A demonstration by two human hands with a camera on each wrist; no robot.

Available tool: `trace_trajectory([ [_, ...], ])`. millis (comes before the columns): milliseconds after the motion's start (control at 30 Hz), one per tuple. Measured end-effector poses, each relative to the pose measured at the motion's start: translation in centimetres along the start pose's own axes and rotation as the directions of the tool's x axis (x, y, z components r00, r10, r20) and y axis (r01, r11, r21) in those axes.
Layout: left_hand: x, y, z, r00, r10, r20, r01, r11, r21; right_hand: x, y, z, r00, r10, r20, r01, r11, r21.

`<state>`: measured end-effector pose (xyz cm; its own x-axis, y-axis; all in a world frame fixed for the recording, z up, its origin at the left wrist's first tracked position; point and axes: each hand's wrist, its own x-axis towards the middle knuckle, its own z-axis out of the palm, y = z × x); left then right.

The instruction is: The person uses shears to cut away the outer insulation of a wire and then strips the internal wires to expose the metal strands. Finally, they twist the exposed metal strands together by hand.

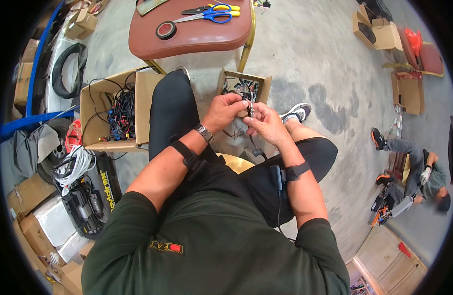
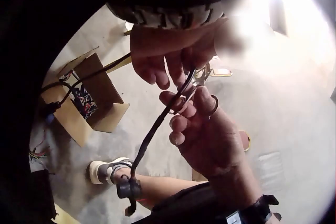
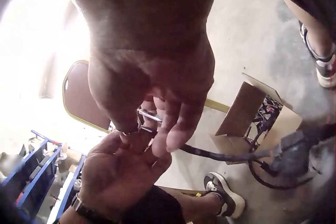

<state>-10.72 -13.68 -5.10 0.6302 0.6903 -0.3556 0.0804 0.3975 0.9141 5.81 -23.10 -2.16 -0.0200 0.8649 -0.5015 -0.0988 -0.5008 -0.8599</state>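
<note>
Both hands meet in front of the small carton. The left hand (image 1: pixel 225 110) pinches one end of a black cable (image 2: pixel 157 124) between thumb and fingers. Close against it, the right hand (image 1: pixel 267 123) has its thumb and fingers curled round the same cable end. A thin silvery metal piece (image 3: pixel 150 115) shows between the fingertips; what it is cannot be told. From the hands the cable hangs down to a black connector (image 2: pixel 129 188). Fingers overlap and hide the exact point of contact in both wrist views.
Ahead stands a red-brown stool (image 1: pixel 202 42) with blue-handled scissors (image 1: pixel 221 17) and a black tape roll (image 1: pixel 166 30). A large carton (image 1: pixel 145 105) of cables is at left, a small carton (image 1: pixel 265 92) of parts beyond the hands. Another person (image 1: pixel 435 174) sits at far right.
</note>
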Motion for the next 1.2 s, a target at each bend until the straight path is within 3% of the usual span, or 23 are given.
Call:
trace_trajectory([
  [100,0.7,-0.9,-0.3,1.0,0.0,-0.027,-0.004,0.991,-0.13,0.4,0.8,-0.5,0.99,-0.072,-0.123,0.075,0.997,0.021],
  [267,0.6,-0.9,-0.3,1.0,-0.012,0.028,0.016,0.986,-0.166,-0.1,1.4,-2.0,0.945,-0.206,-0.254,0.103,0.924,-0.367],
  [367,0.1,-0.2,0.0,0.999,-0.035,0.04,0.042,0.979,-0.198,-1.1,0.3,-1.7,0.933,-0.308,-0.188,0.153,0.809,-0.567],
  [467,-0.2,0.5,-0.1,0.991,-0.123,0.042,0.127,0.987,-0.102,-1.6,-0.1,-1.4,0.907,-0.387,-0.165,0.183,0.716,-0.674],
  [767,0.3,-0.4,-0.2,0.983,-0.142,0.112,0.157,0.979,-0.134,-2.0,-1.3,-0.5,0.951,-0.257,-0.174,0.064,0.711,-0.701],
  [1200,0.3,0.0,0.5,0.983,-0.17,0.068,0.177,0.977,-0.119,-1.4,-0.6,-0.5,0.948,-0.233,-0.218,0.002,0.688,-0.726],
])
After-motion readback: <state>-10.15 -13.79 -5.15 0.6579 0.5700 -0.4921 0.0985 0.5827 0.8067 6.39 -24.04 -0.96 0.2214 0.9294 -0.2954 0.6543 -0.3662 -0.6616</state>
